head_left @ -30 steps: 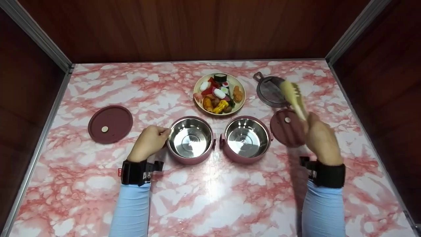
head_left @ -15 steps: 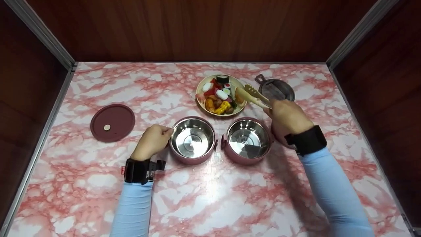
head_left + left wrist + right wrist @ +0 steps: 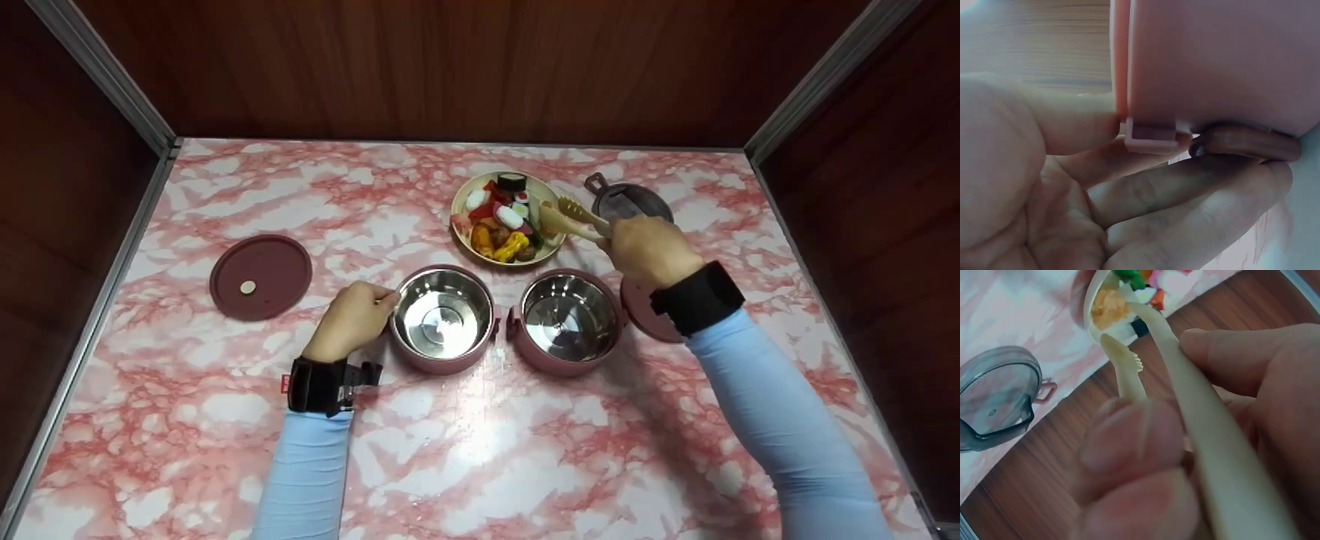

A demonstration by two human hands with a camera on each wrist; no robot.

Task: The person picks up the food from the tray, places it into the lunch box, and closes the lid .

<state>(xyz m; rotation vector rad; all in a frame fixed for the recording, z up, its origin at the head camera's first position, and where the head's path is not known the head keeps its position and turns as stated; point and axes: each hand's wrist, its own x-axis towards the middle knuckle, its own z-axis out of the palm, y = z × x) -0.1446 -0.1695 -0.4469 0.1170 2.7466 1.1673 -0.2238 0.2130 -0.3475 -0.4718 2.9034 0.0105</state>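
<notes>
My left hand (image 3: 349, 322) grips the left side of a pink steel-lined pot (image 3: 439, 365). In the left wrist view, the thumb lies by the rim and the fingers reach under a brown side handle (image 3: 1247, 142). My right hand (image 3: 652, 250) holds cream serving tongs (image 3: 555, 220), their arms spread apart. The tips are over the right side of a cream plate (image 3: 540, 185) of toy food, by an orange fried-looking piece (image 3: 1109, 306). Whether they touch it, I cannot tell. A second pink pot (image 3: 559, 365) stands to the right of the first; both pots are empty inside.
A maroon lid (image 3: 262, 274) lies at the left. Another maroon lid (image 3: 652, 311) is partly hidden under my right hand. Behind that hand lies a dark see-through lid (image 3: 637, 199) with a loop handle. Brown wooden panels (image 3: 465, 75) enclose the marbled tabletop (image 3: 465, 465).
My right hand has carried the tongs leftward from above the right lids to the plate, and their tips have lowered to the food. The left hand stays on its pot.
</notes>
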